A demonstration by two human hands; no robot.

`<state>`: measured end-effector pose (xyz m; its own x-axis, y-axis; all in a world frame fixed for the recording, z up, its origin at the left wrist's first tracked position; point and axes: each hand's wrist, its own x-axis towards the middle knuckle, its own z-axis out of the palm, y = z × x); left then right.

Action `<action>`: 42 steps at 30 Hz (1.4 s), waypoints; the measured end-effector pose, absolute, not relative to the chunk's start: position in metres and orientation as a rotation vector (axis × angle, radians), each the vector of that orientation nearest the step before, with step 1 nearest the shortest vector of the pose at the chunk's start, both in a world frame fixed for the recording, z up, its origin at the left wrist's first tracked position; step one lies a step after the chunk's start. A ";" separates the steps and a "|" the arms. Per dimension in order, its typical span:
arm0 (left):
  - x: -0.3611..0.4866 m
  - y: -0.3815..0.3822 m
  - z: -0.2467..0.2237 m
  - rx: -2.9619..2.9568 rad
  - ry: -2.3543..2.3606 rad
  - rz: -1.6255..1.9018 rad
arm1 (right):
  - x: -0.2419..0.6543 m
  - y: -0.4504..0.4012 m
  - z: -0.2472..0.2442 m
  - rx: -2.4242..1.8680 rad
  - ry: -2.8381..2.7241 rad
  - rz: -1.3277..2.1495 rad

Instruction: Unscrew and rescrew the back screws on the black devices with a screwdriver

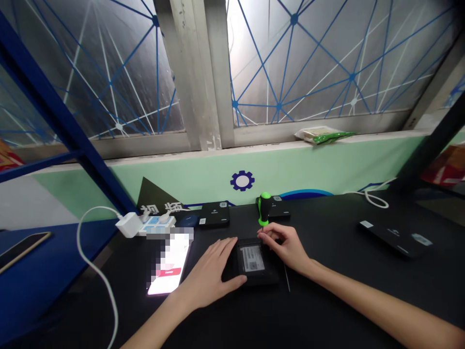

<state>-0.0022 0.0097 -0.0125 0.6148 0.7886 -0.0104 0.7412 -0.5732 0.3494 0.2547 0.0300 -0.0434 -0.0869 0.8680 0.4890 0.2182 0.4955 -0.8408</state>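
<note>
A black rectangular device (269, 276) lies on the dark table with a silvery label (252, 258) facing up. My left hand (214, 271) rests along its left side, fingers stretched forward and thumb at the near edge. With fingertips pinched, my right hand (285, 245) grips the lower part of a black and green screwdriver (265, 208) at the device's far right corner. The screwdriver stands nearly upright, handle up; its tip is hidden by the fingers. A thin metal rod (287, 277) lies beside the device, below my right wrist.
A lit phone (170, 264) lies left of my left hand. Behind it are a power strip (158, 224) with a white charger (129, 224) and cable. Black boxes stand at the back, one left (214, 214), one right (281, 207); another (394, 237) lies far right.
</note>
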 end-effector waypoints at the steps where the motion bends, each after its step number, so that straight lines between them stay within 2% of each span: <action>1: -0.002 0.010 -0.012 2.524 1.234 0.212 | 0.255 0.030 -0.043 -0.964 -1.601 0.705; 42: -0.003 0.013 -0.019 2.570 1.214 0.240 | 0.264 0.029 -0.043 -0.921 -1.816 0.637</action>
